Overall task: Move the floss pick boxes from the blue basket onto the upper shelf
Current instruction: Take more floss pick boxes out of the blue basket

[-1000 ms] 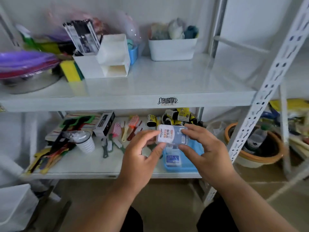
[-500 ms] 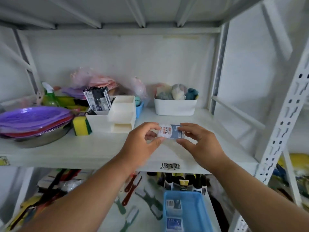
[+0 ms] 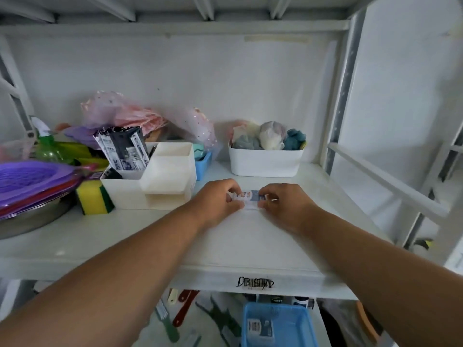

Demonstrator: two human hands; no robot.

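Observation:
A small clear floss pick box (image 3: pixel 249 196) with a white and blue label sits low on the upper shelf (image 3: pixel 250 246), its base at the shelf surface. My left hand (image 3: pixel 218 201) pinches its left end and my right hand (image 3: pixel 283 206) pinches its right end. Below the shelf edge, the blue basket (image 3: pixel 298 319) stands on the lower shelf with another floss pick box (image 3: pixel 259 328) lying inside it.
A white tiered organiser (image 3: pixel 160 176) stands just left of the hands and a white bin of cloth items (image 3: pixel 265 159) behind them. Purple plates (image 3: pixel 27 181), a yellow sponge (image 3: pixel 91 200) and a metal bowl fill the left side. A shelf upright (image 3: pixel 343 101) rises at right.
Both hands lifted the floss pick box from above the basket up to the upper shelf and pushed it further back, lowering it onto the shelf surface. The view tilted upward.

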